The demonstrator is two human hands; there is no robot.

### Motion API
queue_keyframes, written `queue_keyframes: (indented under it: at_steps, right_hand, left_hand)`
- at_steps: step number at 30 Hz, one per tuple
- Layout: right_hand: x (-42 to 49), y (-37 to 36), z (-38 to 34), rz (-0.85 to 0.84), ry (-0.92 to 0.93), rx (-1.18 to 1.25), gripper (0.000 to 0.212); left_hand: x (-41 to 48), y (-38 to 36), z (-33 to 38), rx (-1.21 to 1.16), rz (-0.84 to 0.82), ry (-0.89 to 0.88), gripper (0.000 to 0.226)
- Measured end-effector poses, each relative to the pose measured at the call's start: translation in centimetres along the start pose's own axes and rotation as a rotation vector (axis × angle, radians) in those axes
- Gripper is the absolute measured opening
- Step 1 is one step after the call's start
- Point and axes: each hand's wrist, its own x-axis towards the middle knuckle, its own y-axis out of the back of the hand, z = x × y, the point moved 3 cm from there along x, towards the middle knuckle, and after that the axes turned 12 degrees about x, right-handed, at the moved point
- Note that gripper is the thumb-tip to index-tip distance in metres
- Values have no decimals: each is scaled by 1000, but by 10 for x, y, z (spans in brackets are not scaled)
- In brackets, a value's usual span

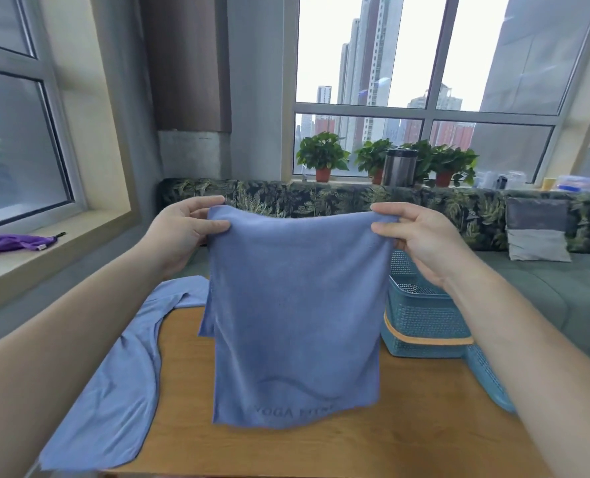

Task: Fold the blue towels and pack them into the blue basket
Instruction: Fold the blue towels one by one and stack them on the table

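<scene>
While both hands (186, 229) pinch its top corners, the blue towel (295, 305) hangs.

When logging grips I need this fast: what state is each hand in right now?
Left hand: pinching the blue towel's upper left corner.
Right hand: pinching the same towel's upper right corner.

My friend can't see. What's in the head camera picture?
The left hand and right hand hold a blue towel up by its top corners over a wooden table. A second towel lies at left, a blue basket at right.
</scene>
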Motion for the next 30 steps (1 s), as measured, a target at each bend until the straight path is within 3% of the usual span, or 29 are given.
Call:
queue_keyframes:
  at_steps: [3,5,8,10,15,19,25,30]
  right_hand:
    - [13,0,24,-13,-70,-170,45]
    - [23,-4,39,-41,-92,-357,43]
    - [43,-14,52,-64,-13,-696,16]
    - [60,-14,55,-33,74,-746,13]
    - [60,-14,49,-25,171,-733,13]
    - [14,-5,76,-19,77,-639,21]
    - [-90,25,179,-47,-111,-610,17]
    - [-163,47,252,57,-214,-557,19]
  left_hand:
    - [18,0,-27,355,66,26,18]
    - [28,-5,-38,591,114,2,3]
    - [49,-12,-43,783,128,-62,8]
    - [64,-9,-41,839,164,-129,10]
    - [59,-7,-38,781,219,-156,10]
    - [17,-11,-69,693,174,-152,9]
    - [-81,-32,-180,646,81,29,20]
    - [-145,-43,-255,514,72,219,15]
